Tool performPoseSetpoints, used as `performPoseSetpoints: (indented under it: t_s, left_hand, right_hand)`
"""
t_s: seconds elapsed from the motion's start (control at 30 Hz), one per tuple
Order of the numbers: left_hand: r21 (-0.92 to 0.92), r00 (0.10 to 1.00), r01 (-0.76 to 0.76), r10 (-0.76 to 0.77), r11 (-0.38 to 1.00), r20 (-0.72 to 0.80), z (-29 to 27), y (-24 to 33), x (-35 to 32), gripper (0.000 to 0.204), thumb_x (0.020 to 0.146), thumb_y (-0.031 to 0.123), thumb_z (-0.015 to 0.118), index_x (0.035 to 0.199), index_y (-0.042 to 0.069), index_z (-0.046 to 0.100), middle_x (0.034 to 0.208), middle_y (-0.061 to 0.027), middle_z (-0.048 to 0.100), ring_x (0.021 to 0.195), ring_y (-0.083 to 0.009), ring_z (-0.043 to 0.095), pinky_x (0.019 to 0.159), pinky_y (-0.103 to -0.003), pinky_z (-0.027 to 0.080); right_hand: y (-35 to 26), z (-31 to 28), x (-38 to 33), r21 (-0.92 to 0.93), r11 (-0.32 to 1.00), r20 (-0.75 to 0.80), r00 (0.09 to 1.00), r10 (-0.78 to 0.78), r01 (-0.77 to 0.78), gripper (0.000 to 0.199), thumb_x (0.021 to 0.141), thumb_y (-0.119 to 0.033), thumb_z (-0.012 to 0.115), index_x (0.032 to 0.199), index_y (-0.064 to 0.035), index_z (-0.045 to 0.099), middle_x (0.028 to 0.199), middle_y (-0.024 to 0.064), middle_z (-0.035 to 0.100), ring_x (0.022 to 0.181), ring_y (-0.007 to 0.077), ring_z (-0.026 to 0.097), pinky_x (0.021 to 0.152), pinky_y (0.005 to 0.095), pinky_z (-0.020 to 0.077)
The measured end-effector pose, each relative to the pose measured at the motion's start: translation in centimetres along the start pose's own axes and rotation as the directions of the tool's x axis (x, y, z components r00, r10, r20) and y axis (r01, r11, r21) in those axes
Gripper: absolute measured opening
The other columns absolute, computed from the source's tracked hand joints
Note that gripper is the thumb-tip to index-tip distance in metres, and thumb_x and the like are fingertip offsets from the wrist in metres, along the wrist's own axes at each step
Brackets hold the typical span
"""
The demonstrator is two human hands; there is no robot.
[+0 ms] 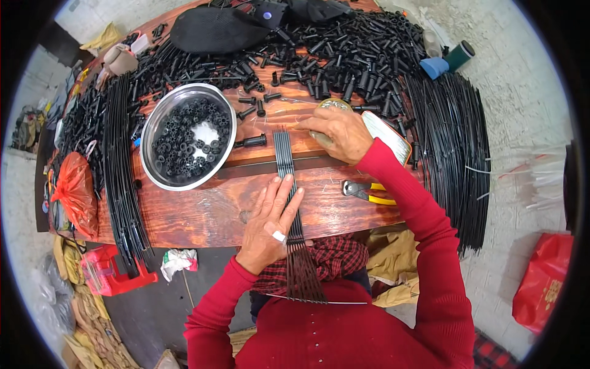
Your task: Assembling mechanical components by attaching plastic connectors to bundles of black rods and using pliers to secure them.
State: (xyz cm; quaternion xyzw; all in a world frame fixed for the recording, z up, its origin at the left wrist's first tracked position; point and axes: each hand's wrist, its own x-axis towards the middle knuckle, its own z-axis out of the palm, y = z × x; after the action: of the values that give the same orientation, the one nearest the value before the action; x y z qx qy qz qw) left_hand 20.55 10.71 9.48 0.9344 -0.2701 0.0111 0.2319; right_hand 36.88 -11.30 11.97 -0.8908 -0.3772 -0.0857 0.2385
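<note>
Several thin black rods [284, 154] lie side by side on the wooden table [203, 212], running from its middle toward my lap, where they fan out. My left hand [270, 224] presses flat on these rods near the table's front edge, fingers spread. My right hand [337, 132] is further back, closed over a small round jar [332, 106] with a pale top. Next to that jar lies a flat white oval tin [388, 136]. A single black plastic sleeve [251, 142] lies just left of the rod tips.
A steel bowl [187, 135] holds several small black rings. A heap of black plastic tubes [344, 55] covers the back of the table. Bundles of long black rods [452, 147] curve along both sides. Yellow-handled pliers [369, 192] lie near my right forearm. A red bag [75, 190] sits left.
</note>
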Motion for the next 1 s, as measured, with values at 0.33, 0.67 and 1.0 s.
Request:
performPoseSetpoints:
  t_s: [0.33,0.67,1.0]
  left_hand:
    - [-0.008,1.000,-0.011,0.011,1.000,-0.019,0.2,-0.4,0.1,0.090,0.070,0.040,0.076,0.146,0.006,0.041,0.155,-0.0195,0.031,0.142,-0.0392,0.030,0.117,-0.048,0.026]
    - [0.008,1.000,-0.015,0.014,1.000,0.018,0.0,-0.5,0.1,0.095,0.068,0.048,0.077,0.146,0.007,0.040,0.156,-0.0194,0.029,0.143,-0.0393,0.029,0.117,-0.048,0.026]
    - [0.014,0.999,-0.008,0.008,1.000,0.040,-0.2,-0.4,0.2,0.098,0.065,0.043,0.080,0.146,0.008,0.040,0.156,-0.0197,0.029,0.143,-0.0397,0.029,0.117,-0.048,0.027]
  right_hand:
    - [0.1,0.9,0.6,0.001,1.000,0.014,1.000,-0.024,0.024,0.033,0.082,-0.007,0.066,0.113,-0.0157,0.070,0.085,0.0070,0.059,0.084,0.0291,0.061,0.073,0.0403,0.0496]
    - [0.4,1.1,0.9,-0.046,0.998,-0.005,0.999,-0.041,0.041,0.030,0.082,-0.008,0.067,0.110,-0.0182,0.072,0.086,0.0051,0.059,0.084,0.0275,0.059,0.075,0.0402,0.0477]
    - [0.0,2.5,1.5,-0.144,0.982,-0.145,0.979,-0.145,0.124,0.020,0.077,-0.006,0.069,0.096,-0.0122,0.071,0.085,0.0039,0.061,0.085,0.0256,0.059,0.076,0.0370,0.0489]
